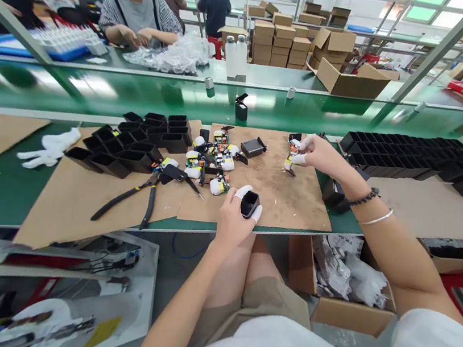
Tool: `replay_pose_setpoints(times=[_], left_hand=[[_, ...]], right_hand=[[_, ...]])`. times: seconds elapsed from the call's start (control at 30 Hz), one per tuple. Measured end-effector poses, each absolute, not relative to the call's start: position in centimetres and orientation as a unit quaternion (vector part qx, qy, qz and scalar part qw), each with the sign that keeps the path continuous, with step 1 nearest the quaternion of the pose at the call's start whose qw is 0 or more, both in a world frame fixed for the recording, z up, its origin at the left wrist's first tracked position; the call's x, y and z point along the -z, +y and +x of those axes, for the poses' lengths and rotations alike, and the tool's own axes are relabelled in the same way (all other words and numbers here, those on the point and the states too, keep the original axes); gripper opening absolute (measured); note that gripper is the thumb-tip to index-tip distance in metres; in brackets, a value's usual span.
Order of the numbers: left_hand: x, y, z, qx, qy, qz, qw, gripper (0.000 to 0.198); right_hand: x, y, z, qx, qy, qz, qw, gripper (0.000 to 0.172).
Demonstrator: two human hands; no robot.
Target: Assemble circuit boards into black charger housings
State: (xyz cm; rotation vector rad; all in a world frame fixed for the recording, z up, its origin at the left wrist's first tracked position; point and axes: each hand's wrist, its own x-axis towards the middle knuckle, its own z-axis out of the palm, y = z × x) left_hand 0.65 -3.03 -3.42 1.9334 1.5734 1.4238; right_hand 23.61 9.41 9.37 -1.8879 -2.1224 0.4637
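Note:
My left hand (238,214), with white covers on some fingertips, is closed around a small black case (249,205), its open end facing up. My right hand (314,152) pinches a small circuit board (291,152) with yellow and orange parts, over the right part of the cardboard sheet (271,196). Between the hands and to the left lies a cluster of similar boards (218,160) with white and yellow parts. A closed-looking black case (253,147) lies beyond my left hand.
Black cases stand grouped at left (132,142) and in rows at right (406,155). Pliers (150,202) and a white glove (52,147) lie left. Across the green belt (174,93) are people, bottles (235,58) and cartons. Below the bench is a box (351,317) of plastic.

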Motion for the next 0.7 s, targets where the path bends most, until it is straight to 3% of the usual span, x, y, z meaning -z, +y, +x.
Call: replay_pose_setpoints(times=[0.23,0.4,0.6,0.7], left_hand=[[3.3,-3.1,0.6,-0.487,0.539,0.672,0.146,0.045],[2.5,-3.1,0.3,-0.445,0.555,0.674,0.202,0.061],[1.9,-3.4,-0.8,-0.411,0.505,0.678,0.340,0.096],[1.8,-3.5,-1.5,-0.385,0.465,0.684,0.409,0.104]], right_hand=[[-6.5,3.8,25.9,-0.109,-0.734,-0.669,0.045,0.047],[-6.6,5.9,23.7,-0.091,-0.765,-0.637,0.002,0.061],[-6.6,9.1,20.3,-0.085,-0.791,-0.604,-0.044,0.035],[-6.3,9.4,20.3,-0.084,-0.792,-0.604,-0.029,0.042]])
